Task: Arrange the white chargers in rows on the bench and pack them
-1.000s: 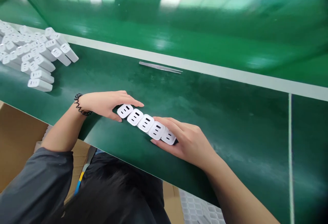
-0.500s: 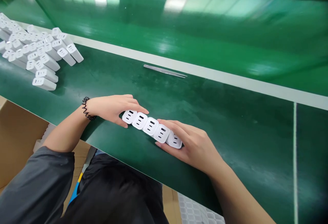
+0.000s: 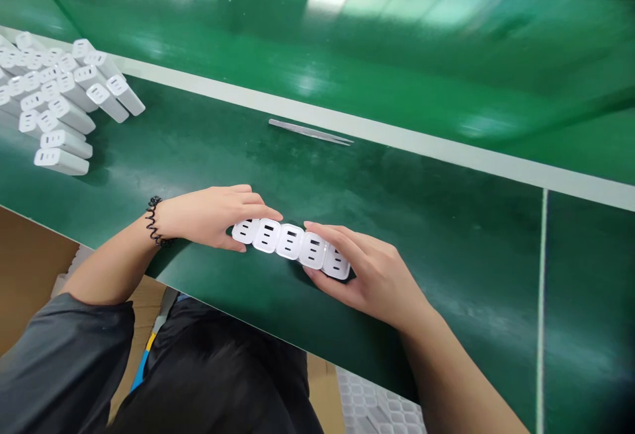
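Several white USB charger blocks point(image 3: 289, 241) stand side by side in a slanting row, their port faces turned up toward me. Each face shows dark slots. My left hand point(image 3: 218, 217) grips the left end of the row, thumb on the near side and fingers on the far side. Around the right end, my right hand point(image 3: 370, 274) is closed the same way, partly covering the last blocks. The lower bodies of the chargers are hidden beneath their faces.
A heap of similar white chargers point(image 3: 64, 146) lies at the left on the green bench point(image 3: 446, 275). Metal tweezers point(image 3: 311, 132) rest near the pale strip point(image 3: 397, 135) at the back. Below the front edge are cardboard point(image 3: 325, 391) and a clear plastic tray point(image 3: 362, 401).
The row of chargers has turned slightly toward level, its right end a little higher in view, with both hands still around it. The whole view has shifted somewhat, moving the heap and tweezers left.
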`<state>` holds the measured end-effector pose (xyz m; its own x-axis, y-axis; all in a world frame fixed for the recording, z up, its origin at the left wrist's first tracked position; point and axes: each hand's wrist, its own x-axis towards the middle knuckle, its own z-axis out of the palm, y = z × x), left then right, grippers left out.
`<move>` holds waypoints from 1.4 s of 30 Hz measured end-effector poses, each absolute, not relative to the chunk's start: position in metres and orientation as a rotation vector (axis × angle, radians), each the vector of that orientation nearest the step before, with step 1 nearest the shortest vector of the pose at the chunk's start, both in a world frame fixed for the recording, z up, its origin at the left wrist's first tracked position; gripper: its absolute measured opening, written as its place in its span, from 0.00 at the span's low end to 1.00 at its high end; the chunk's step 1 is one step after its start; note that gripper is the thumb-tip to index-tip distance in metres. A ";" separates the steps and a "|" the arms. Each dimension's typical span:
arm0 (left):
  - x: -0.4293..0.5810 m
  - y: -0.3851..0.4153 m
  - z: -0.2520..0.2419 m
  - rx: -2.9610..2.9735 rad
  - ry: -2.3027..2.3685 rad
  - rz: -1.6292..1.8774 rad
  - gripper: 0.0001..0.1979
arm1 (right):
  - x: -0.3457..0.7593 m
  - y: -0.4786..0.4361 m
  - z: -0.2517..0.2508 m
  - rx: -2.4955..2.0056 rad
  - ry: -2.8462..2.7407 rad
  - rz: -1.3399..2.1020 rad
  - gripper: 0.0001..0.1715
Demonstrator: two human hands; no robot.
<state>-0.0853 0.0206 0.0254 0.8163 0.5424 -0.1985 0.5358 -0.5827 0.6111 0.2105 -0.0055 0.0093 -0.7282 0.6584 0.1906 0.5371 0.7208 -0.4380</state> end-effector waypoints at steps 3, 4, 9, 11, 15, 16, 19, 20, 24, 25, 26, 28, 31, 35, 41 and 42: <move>-0.084 0.019 0.026 2.360 0.790 0.006 0.30 | 0.210 -0.006 0.009 -0.942 -2.594 0.507 0.26; -0.082 0.018 0.026 2.381 0.794 0.005 0.30 | 0.210 -0.006 0.009 -0.945 -2.593 0.506 0.26; -0.071 0.008 0.026 2.529 0.883 0.107 0.36 | 0.211 -0.006 0.008 -0.960 -2.592 0.561 0.30; -0.065 0.004 0.026 2.594 0.937 0.189 0.36 | 0.213 -0.005 0.010 -0.977 -2.601 0.647 0.34; -0.055 -0.003 0.023 2.699 1.030 0.363 0.36 | 0.221 -0.002 0.017 -1.036 -2.622 0.877 0.39; -0.053 -0.004 0.023 2.721 1.054 0.396 0.37 | 0.222 -0.002 0.019 -1.045 -2.621 0.916 0.40; -0.045 -0.009 0.022 2.791 1.095 0.431 0.36 | 0.223 -0.001 0.019 -1.053 -2.616 0.940 0.40; -0.042 -0.010 0.022 2.813 1.098 0.436 0.36 | 0.223 -0.002 0.018 -1.045 -2.616 0.926 0.40; -0.032 -0.012 0.022 2.861 1.112 0.480 0.33 | 0.221 -0.003 0.013 -1.004 -2.615 0.910 0.39; -0.030 -0.012 0.022 2.862 1.113 0.477 0.32 | 0.221 -0.003 0.013 -1.004 -2.610 0.933 0.38; -0.028 -0.012 0.021 2.859 1.112 0.467 0.32 | 0.221 -0.002 0.014 -1.013 -2.599 0.964 0.37; -0.026 -0.011 0.020 2.847 1.102 0.436 0.32 | 0.222 -0.001 0.017 -1.056 -2.557 1.045 0.36; -0.024 -0.010 0.020 2.831 1.103 0.368 0.32 | 0.222 0.000 0.021 -1.123 -2.486 1.165 0.34; -0.021 -0.012 0.021 2.860 1.123 0.321 0.33 | 0.222 0.001 0.019 -1.145 -2.450 1.183 0.34; -0.019 -0.013 0.020 2.908 1.145 0.314 0.27 | 0.219 -0.002 0.015 -1.105 -2.468 1.060 0.26; -0.019 -0.013 0.019 2.915 1.142 0.316 0.26 | 0.219 -0.003 0.016 -1.101 -2.488 1.028 0.23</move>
